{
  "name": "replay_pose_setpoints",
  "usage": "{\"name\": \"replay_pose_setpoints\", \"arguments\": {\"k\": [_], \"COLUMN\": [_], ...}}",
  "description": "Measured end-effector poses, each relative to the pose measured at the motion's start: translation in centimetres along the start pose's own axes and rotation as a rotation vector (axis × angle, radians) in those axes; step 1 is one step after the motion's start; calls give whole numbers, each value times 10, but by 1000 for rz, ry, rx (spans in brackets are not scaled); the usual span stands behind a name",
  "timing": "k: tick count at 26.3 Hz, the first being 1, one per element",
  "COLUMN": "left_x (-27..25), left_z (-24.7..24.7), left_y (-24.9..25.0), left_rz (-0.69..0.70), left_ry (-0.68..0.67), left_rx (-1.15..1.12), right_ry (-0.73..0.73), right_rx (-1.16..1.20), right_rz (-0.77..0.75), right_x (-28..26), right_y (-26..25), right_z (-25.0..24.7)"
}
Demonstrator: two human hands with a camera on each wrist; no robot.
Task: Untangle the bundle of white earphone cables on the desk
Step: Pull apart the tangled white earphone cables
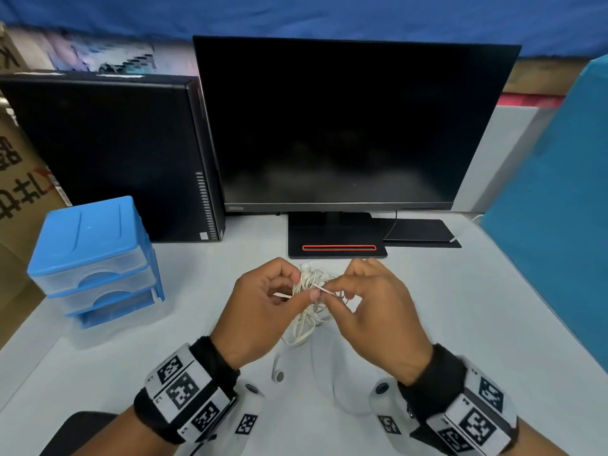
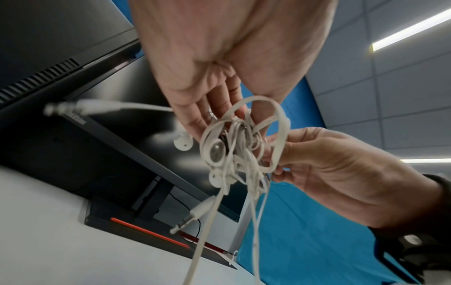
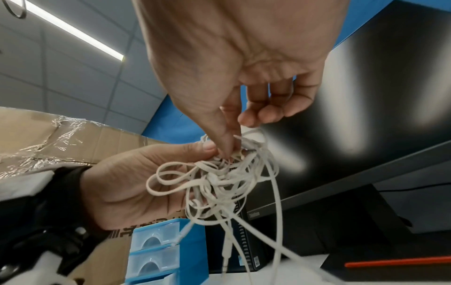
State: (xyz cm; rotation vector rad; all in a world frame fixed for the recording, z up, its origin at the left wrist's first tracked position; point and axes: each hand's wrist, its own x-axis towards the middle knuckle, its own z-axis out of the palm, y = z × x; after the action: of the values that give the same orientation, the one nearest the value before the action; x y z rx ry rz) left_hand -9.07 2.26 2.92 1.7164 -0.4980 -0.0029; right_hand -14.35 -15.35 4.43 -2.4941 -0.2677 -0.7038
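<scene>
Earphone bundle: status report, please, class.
Both hands, left and right, pinching cable bundle above desk. Still knotted; one earbud trailing. Nothing obstructing.

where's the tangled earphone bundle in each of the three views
Head view: the earphone bundle sits centre, low in the frame, held between the left hand and right hand above the desk.
Left wrist view: bundle right of centre, under the fingers, strands trailing down.
Right wrist view: bundle at centre, strands trailing down.
Shared landmark: the red bar on the monitor base, in all three.
</scene>
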Motion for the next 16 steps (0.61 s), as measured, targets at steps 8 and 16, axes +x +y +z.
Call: {"name": "replay_pose_setpoints", "arguments": {"k": [8, 16], "left_x": [15, 30], "left_z": [-18, -57], "left_y": [-6, -18], "left_rz": [-59, -400], "left_ry": [133, 337], "left_rx": [-25, -497], "right_ry": [401, 436], "right_rx": [722, 924], "right_rz": [276, 383], "right_x": [22, 33], "right_y": [8, 20], "right_z": [-31, -57]}}
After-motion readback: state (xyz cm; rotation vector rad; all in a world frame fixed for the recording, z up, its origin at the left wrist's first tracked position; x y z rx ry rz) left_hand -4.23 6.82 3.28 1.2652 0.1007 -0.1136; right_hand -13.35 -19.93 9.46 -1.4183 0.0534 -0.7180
